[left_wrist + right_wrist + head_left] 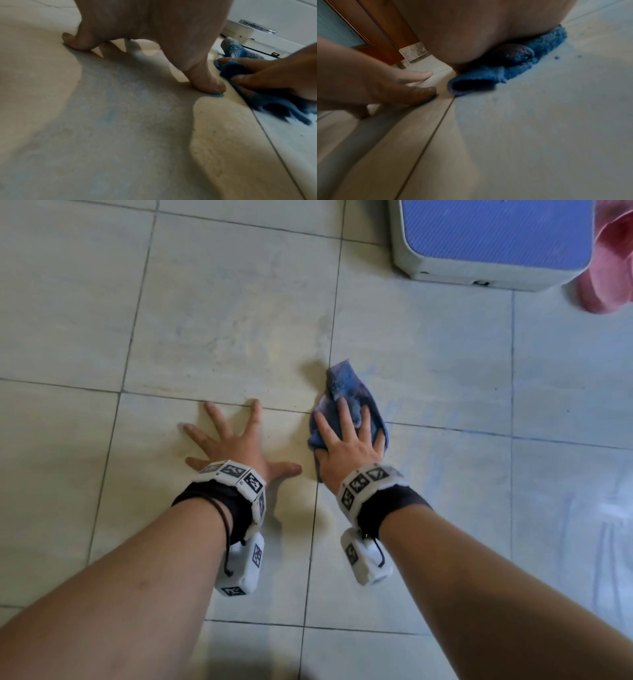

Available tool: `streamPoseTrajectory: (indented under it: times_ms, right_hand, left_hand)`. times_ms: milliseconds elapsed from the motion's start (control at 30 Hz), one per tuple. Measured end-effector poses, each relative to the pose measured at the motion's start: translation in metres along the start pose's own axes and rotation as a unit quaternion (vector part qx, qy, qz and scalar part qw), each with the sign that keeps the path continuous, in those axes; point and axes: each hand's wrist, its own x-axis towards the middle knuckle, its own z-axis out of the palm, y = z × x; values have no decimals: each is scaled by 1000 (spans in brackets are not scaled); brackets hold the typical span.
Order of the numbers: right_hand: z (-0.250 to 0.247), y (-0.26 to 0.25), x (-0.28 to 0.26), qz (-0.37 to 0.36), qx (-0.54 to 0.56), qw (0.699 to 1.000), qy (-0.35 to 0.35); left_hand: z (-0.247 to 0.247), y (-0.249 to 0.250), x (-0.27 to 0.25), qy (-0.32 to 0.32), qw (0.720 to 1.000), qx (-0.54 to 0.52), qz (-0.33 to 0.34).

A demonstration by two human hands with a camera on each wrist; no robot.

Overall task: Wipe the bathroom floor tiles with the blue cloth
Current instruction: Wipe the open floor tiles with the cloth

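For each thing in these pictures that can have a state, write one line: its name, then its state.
blue cloth: bunched, flat on the floor under the right hand.
right hand: fingers straight, pressing the cloth down.
left hand: fingers spread, resting on bare tile, holding nothing.
floor tiles: faint blue streaks.
step stool: standing on the floor.

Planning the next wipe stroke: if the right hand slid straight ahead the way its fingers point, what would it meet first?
Bare floor tiles only, probably: the right hand, flat on the blue cloth, points up-frame. The blue-topped stool lies further right, likely off that line.
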Motion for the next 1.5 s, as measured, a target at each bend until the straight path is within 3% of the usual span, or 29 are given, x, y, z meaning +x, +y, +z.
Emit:
streamPoseTrajectory:
  times_ms: [200, 433, 667, 767, 900, 1200, 1500]
  right_hand:
    - [-19, 18, 28, 26, 21, 999, 38]
    - [-3, -6, 8, 22, 38, 999, 2]
    - [-25, 17, 41, 40, 38, 997, 54]
    - [-14, 9, 24, 63, 62, 995, 53]
    - [1, 5, 1, 41, 34, 998, 26]
    - [-29, 13, 43, 72, 59, 995, 48]
    - [-14, 12, 15, 20, 14, 999, 26]
  left_hand:
    - [-2, -1, -2, -12, 1000, -7, -2]
    - [0, 0, 0, -4, 1000, -5, -3]
    - [-2, 0, -2, -13, 1000, 0, 0]
    - [-2, -1, -1, -15, 1000, -8, 0]
    - [-2, 0, -2, -12, 1000, -8, -3]
    - [-2, -1, -3, -15, 1000, 0, 4]
    - [-3, 0, -5, -9, 1000, -10, 3]
